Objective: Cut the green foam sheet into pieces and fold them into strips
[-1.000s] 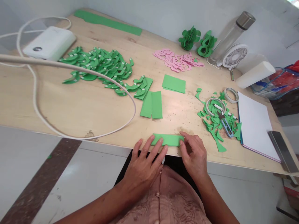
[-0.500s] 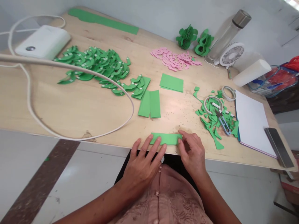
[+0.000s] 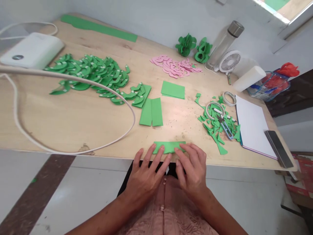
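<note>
A narrow strip of green paper [image 3: 168, 147] lies flat along the table's front edge, seemingly folded. My left hand [image 3: 148, 173] has its fingers spread, with fingertips pressing the strip's left part. On the strip's right part rest the fingertips of my right hand [image 3: 192, 166], its fingers bent but apart, not pinching. Just beyond are a creased green paper piece [image 3: 151, 112] and a flat green paper rectangle [image 3: 172, 89]. Curvy green paper cutouts with small white tabs [image 3: 90, 73] are heaped to the left.
Green scraps [image 3: 212, 127] hold blue-handled snips [image 3: 225, 126] and a tape roll at right. A phone [image 3: 278, 148] lies on white paper [image 3: 254, 125]. Pink cutouts [image 3: 174, 67], a bottle [image 3: 225, 44] and a small fan [image 3: 230, 61] stand behind. A white cable [image 3: 133, 119] loops across the left.
My right hand has moved from the strip's right end onto its top, its fingers now laid along it. My left hand stays on the strip. The camera view has shifted slightly.
</note>
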A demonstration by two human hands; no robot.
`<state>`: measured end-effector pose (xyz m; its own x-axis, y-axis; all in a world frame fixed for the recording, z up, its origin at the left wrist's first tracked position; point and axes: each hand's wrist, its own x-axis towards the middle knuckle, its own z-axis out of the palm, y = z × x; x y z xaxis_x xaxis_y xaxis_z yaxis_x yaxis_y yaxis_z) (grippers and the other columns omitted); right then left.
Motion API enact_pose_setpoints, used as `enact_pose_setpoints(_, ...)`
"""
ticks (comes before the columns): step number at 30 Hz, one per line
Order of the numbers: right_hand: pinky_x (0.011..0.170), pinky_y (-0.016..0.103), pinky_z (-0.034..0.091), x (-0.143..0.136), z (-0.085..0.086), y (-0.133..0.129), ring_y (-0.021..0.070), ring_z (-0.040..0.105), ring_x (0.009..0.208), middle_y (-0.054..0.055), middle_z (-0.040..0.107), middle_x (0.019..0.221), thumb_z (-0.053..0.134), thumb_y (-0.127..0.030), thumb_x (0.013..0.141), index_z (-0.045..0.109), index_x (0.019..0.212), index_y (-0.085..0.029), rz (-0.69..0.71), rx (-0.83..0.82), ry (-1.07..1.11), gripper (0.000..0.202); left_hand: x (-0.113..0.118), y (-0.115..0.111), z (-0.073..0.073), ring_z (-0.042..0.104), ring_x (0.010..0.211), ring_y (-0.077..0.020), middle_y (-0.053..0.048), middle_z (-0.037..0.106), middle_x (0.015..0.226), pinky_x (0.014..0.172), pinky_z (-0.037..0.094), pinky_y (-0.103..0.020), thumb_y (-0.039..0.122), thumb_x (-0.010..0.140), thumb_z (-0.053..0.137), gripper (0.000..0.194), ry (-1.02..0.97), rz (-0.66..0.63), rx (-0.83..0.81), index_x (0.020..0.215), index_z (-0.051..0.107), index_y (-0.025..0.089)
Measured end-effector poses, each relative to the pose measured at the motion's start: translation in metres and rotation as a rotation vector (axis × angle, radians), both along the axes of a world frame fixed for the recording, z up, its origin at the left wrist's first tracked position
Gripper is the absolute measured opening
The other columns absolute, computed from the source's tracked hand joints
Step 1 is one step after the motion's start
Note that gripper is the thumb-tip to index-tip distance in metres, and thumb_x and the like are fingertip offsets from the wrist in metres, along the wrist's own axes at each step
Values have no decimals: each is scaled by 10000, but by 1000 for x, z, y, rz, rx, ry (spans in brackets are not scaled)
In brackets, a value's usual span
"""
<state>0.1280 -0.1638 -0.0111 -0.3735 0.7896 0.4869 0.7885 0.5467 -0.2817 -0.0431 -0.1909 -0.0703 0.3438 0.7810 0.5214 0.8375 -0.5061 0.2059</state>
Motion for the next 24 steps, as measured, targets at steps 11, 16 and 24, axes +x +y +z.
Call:
enact_pose_setpoints(11,899,459,432,17,-9,-10,263,535,1072,106,622,1152,498,-134,903,491,1309,-214,-159,-134,172,413,0,0,1,352,1371,-347,-125,565,1354,1112,226,-584,299,875,567,378,-8,-4,-26,1241,588,207)
enact_pose_setpoints(16,862,426,401,10,-5,1,228,566,895,50,670,944,522,-217,921,511,1285,-224,-252,-232,214,364,1,0,2,341,1378,-349,-131,563,1355,1108,228,-588,297,884,556,378,-16,2,-33,1248,583,200)
enact_pose_setpoints(24,853,401,372,1,-3,19,202,570,775,25,649,789,501,-230,922,575,1211,-193,-273,-262,153,301,1,0,2,363,1363,-348,-127,583,1332,1113,224,-582,286,878,563,403,-23,4,-35,1267,570,183)
